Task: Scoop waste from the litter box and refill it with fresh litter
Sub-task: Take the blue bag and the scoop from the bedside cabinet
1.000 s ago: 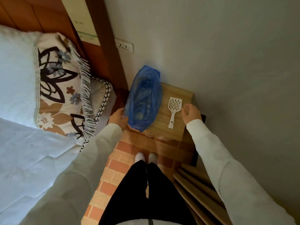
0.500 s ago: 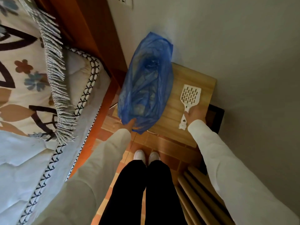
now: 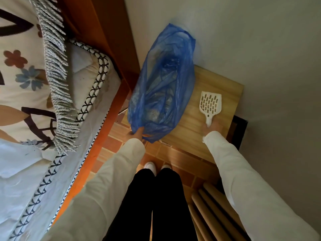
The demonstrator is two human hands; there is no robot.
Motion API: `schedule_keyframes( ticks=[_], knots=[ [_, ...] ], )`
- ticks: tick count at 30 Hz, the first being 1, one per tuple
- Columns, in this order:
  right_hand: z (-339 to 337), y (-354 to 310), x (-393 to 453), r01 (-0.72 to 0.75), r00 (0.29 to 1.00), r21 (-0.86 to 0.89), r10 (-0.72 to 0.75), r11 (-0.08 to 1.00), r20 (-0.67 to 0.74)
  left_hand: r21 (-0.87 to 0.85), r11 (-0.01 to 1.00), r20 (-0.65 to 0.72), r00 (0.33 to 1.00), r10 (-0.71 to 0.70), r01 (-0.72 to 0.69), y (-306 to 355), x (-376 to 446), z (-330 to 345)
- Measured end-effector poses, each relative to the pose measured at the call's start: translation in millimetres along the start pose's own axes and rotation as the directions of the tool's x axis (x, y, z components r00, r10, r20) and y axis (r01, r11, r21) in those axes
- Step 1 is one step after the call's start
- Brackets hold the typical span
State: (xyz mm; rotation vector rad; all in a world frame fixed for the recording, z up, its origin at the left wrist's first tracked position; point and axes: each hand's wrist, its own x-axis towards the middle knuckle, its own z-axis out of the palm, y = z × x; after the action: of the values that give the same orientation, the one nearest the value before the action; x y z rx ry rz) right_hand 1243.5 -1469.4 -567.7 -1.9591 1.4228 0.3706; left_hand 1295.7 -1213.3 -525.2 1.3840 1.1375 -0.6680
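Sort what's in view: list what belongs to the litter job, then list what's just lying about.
Belongs to the job:
white slotted scoop, its handle gripped by the right hand
blue plastic bag, its near end held by the left hand
wooden table they rest on

Just lying about:
patterned fringed pillow
bed
wooden slats on the floor

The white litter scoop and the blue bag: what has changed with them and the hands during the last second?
The right hand moved from beside the white litter scoop onto its handle and now grips it; the scoop lies on the wooden table, hardly shifted. The left hand went from the side of the blue plastic bag to its near bottom end, holding it. The bag stayed on the table against the wall.
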Motion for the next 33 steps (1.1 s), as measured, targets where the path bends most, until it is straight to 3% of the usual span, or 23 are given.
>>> schedule_keyframes(
  ticks=[3, 6, 14, 17, 24, 33],
  knots=[
    [-7, -5, -10, -0.014, 0.999, 0.04, 0.016, 0.999, -0.052, -0.132, 0.981, 0.114, 0.985, -0.127, 0.141, 10, -13, 1],
    [-14, -11, -14, -0.064, 0.998, 0.21, 0.061, 0.976, 0.021, -0.15, 0.972, 0.168, 0.973, -0.157, 0.183, 20, -19, 2],
    [-30, -43, -57, 0.006, 0.999, 0.44, -0.02, 0.898, 0.026, -0.16, 0.987, 0.144, 0.99, 0.008, 0.015, 32, -39, -3],
    [-47, -58, -88, 0.054, 0.996, 0.454, -0.079, 0.89, 0.036, -0.167, 0.985, 0.079, 0.995, 0.054, -0.04, 44, -64, -13],
    [-103, -95, -165, 0.194, 0.976, 0.338, -0.215, 0.921, 0.025, 0.106, 0.96, -0.084, 0.959, 0.27, -0.261, 78, -119, -61],
    [-151, -119, -260, 0.253, 0.922, 0.361, -0.336, 0.898, 0.19, -0.173, 0.97, -0.141, 0.979, 0.149, -0.172, 95, -184, -152]
  ],
)
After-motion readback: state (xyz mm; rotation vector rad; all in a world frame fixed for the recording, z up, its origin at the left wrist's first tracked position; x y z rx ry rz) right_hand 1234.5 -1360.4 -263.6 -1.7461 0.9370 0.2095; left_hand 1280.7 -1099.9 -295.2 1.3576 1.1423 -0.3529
